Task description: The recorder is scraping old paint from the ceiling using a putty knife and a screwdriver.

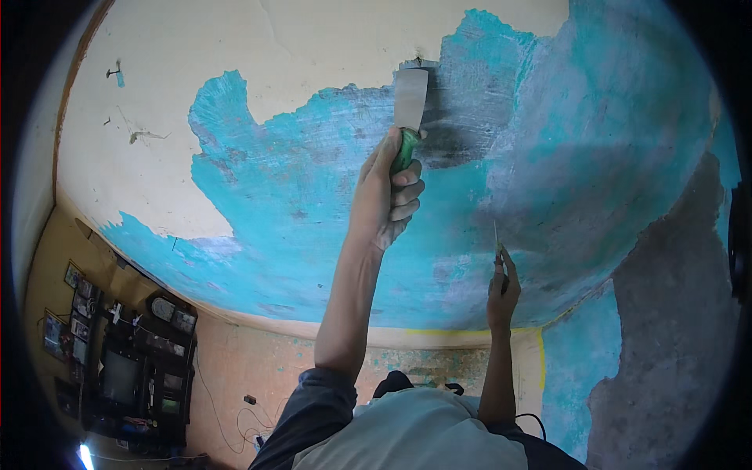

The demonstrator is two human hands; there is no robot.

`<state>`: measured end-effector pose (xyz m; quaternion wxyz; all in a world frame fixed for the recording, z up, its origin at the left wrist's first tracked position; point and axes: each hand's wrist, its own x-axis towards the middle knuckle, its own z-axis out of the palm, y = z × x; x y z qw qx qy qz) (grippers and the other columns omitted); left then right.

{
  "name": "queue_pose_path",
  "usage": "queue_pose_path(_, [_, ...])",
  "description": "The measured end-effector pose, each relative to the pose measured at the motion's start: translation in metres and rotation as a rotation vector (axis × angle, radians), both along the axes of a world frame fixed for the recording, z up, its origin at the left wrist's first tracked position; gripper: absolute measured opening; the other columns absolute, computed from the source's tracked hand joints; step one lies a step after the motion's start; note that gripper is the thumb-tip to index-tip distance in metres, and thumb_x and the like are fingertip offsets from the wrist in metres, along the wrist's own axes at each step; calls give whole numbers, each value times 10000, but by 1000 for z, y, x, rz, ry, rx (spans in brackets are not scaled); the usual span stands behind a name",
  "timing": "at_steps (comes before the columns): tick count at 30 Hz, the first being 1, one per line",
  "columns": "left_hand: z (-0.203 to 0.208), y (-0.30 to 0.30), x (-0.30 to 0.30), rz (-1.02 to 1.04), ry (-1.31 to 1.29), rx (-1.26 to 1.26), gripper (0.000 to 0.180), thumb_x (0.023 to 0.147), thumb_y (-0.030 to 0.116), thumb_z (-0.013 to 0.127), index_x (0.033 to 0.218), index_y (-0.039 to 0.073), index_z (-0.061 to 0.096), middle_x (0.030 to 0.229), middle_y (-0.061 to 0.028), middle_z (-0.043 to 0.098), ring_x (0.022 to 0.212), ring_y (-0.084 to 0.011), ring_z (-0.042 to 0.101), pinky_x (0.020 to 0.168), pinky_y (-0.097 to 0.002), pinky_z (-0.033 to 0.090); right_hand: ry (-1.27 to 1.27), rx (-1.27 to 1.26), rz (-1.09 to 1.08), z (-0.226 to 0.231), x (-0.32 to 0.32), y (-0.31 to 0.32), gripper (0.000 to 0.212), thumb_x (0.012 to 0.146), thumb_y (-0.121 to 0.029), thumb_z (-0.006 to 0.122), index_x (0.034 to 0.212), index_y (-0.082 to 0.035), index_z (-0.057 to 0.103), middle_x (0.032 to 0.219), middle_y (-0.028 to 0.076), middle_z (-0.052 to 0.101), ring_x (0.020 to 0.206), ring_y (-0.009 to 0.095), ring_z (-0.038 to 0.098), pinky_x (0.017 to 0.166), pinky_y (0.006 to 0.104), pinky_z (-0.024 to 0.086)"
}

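Observation:
My left hand (388, 192) is closed around the green handle of a putty knife (410, 98). Its broad metal blade points up, with the tip by the ragged edge where cream paint (321, 47) meets the exposed turquoise layer (313, 196). A dark grey patch (462, 133) lies just right of the blade. Lower and to the right, my right hand (503, 291) grips a thin-bladed tool (497, 239), seen almost edge-on, so its full shape is hidden. That blade stands over the turquoise surface; whether it touches cannot be told.
A nail (115, 70) and a small hook-like bit (145, 135) stick out of the cream paint at left. Bare grey plaster (666, 313) shows at right. A dark cabinet with a screen (121, 376) stands lower left, near loose cables (249, 427) and a bright lamp (86, 456).

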<state>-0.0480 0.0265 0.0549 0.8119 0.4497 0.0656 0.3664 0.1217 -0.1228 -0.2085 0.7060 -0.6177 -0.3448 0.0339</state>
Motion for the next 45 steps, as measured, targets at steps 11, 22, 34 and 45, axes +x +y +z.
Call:
queue_pose_path(11, [0,11,8,22,15,97,339,1120,424,468,1248,134,588,663,94,343,482,4,228,363,-179,136,22,-54,29,-3,0,-5,390,1108,-181,489,1468,-64,586,731,-45,543,576,40,273,521,279,236])
queue_pose_path(22, [-18,1,10,-48,-115,-106,365,1122,412,468,1312,115,562,664,82,336,485,4,225,353,-185,123,19,-31,23,-6,-3,-8,391,1108,-201,499,1463,-62,588,923,-10,692,588,45,285,520,281,245])
queue_pose_path(34, [3,6,-1,-83,-33,-2,342,1134,403,430,1256,117,570,666,91,335,474,3,222,358,-177,128,-1,26,-42,7,-11,8,400,1119,-226,488,1487,-94,575,634,-80,394,534,24,257,487,269,225])
queue_pose_path(45, [-1,7,-8,-80,-8,-48,352,1122,428,457,1246,122,578,652,96,336,463,4,219,352,-180,117,7,-28,-29,21,-25,2,394,1110,-203,501,1473,-75,582,802,-39,567,593,44,279,525,281,240])
